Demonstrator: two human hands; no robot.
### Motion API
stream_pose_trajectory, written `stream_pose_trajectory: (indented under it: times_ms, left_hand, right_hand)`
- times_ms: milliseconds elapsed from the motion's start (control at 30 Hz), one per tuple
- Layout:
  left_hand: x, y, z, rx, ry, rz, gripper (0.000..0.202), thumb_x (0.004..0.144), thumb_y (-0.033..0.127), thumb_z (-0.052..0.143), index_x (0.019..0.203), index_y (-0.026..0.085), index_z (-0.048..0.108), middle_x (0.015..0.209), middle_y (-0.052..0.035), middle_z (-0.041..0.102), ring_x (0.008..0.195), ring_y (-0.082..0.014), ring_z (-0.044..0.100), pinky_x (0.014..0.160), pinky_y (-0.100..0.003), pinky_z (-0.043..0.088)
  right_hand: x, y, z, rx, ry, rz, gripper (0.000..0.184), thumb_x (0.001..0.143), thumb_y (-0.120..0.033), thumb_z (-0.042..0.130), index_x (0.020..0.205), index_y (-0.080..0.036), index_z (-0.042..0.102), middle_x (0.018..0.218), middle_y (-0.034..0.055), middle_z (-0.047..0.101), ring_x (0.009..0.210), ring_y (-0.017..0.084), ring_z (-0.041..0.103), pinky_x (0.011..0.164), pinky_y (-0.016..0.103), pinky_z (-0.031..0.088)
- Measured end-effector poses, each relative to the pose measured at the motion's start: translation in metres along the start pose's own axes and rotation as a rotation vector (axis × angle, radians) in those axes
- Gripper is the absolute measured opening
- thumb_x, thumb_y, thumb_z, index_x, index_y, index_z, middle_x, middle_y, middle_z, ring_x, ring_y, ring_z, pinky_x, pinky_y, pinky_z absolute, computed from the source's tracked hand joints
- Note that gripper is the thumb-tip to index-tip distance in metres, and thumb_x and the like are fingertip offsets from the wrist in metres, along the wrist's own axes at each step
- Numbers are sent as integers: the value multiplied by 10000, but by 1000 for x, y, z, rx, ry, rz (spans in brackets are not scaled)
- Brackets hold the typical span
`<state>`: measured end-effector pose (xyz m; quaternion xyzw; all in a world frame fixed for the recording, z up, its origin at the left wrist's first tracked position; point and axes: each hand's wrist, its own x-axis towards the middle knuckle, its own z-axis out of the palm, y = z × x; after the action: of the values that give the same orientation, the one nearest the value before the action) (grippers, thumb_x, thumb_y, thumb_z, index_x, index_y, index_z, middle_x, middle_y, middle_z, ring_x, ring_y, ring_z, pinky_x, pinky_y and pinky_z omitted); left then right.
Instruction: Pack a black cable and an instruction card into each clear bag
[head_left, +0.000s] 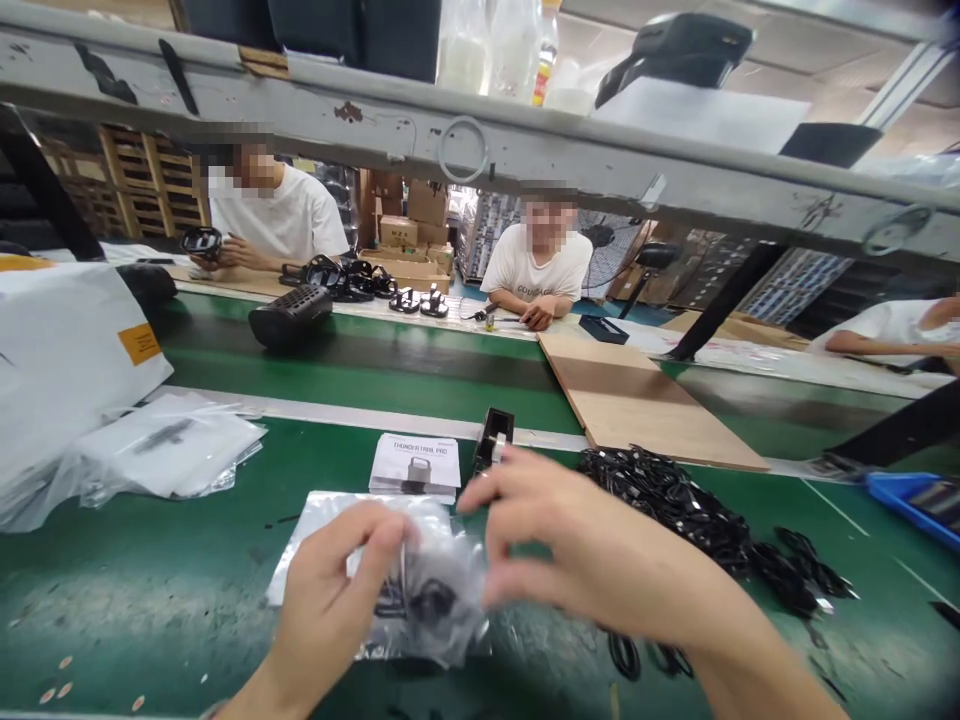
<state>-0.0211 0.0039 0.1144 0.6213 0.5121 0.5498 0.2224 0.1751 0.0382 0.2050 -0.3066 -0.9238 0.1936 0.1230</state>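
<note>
My left hand (330, 590) pinches the upper edge of a small clear plastic bag (457, 635), blurred by motion. Inside the bag a dark coiled item shows, which looks like a black cable. Beneath it lie flat white and clear plastic bags (300, 515). To the right, my right hand (562, 540) has its fingers apart and curved, with nothing visible in them. Its fingertips overlap the near end of a small black holder, perhaps a tape dispenser (499, 425); whether they touch is unclear. A stack of printed leaflets (415, 465) sits just beyond the bags.
Bundled black cables (667, 505) are heaped on the right, near a blue tray (911, 500). Plastic bags (176, 440) lie at left beside a large white sack (67, 370). A wooden board (645, 400) bridges the belt. Co-workers sit opposite, below an overhead shelf (375, 110).
</note>
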Motion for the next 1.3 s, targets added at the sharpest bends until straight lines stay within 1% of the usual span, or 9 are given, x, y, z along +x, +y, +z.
stream_pose_trajectory:
  times_ms: [267, 367, 467, 533, 667, 833, 1000, 1133, 1300]
  left_hand:
    - [6, -19, 14, -78, 137, -158, 274, 812, 319, 489, 590, 202, 600, 562, 27, 594, 562, -124, 537, 550, -190, 425]
    - [6, -35, 23, -189, 199, -241, 289, 812, 378, 494, 613, 194, 593, 584, 18, 586, 593, -127, 533, 581, -200, 432]
    - [4, -47, 30, -245, 225, -331, 302, 816, 425, 491, 649, 192, 587, 621, 16, 584, 629, -126, 535, 597, -200, 431]
    - [3, -53, 31, -278, 200, -378, 316, 823, 445, 479, 664, 191, 577, 631, 15, 582, 622, -122, 536, 579, -201, 434]
    - [5, -62, 27, -369, 42, -361, 293, 794, 478, 510, 875, 208, 591, 733, -3, 644, 700, -151, 595, 614, -228, 477]
    - [9, -70, 19, -181, -281, -380, 133, 717, 339, 638, 764, 221, 678, 762, -16, 693, 718, -172, 624, 643, -237, 499]
    - [11, -70, 9, -229, -333, -363, 135, 721, 304, 585, 712, 227, 696, 944, -53, 706, 931, -238, 618, 824, -327, 481]
    - [9, -63, 11, -474, -270, -579, 438, 757, 499, 483, 1078, 220, 585, 1106, -99, 647, 997, -257, 600, 818, -374, 484]
    - [-2, -59, 28, -311, -345, -628, 345, 667, 506, 620, 759, 176, 656, 650, -25, 657, 607, -177, 598, 553, -243, 454]
  right_hand:
    - [-3, 21, 13, 223, 141, 151, 111, 789, -248, 608, 695, -199, 574, 752, -21, 628, 738, 132, 564, 683, 245, 414]
    - [-2, 33, 39, 537, 331, 222, 100, 770, -235, 620, 857, -220, 573, 826, -18, 635, 800, 132, 575, 749, 253, 429]
    - [2, 44, 76, 790, 452, 325, 589, 624, -230, 745, 1145, -240, 470, 1048, 23, 604, 959, 170, 543, 838, 294, 420]
    - [7, 48, 97, 829, 442, 409, 434, 645, -256, 723, 1046, -207, 564, 964, 29, 630, 879, 175, 562, 785, 293, 433]
    - [15, 54, 117, 848, 515, 495, 238, 801, -322, 541, 667, -145, 630, 656, 20, 623, 649, 143, 548, 622, 261, 418]
    - [9, 64, 117, 845, 508, 463, 140, 774, -263, 575, 790, -162, 671, 767, 32, 667, 720, 156, 585, 664, 262, 448]
    - [-1, 69, 119, 645, 523, 361, 224, 776, -114, 506, 818, -212, 703, 834, 26, 696, 792, 158, 628, 732, 277, 483]
    - [-6, 68, 125, 454, 602, 206, 339, 761, -29, 444, 838, -229, 706, 880, 31, 698, 825, 156, 637, 743, 290, 508]
    - [-12, 71, 130, 312, 636, 108, 316, 820, -77, 419, 875, -233, 688, 943, 43, 696, 888, 162, 636, 778, 303, 510]
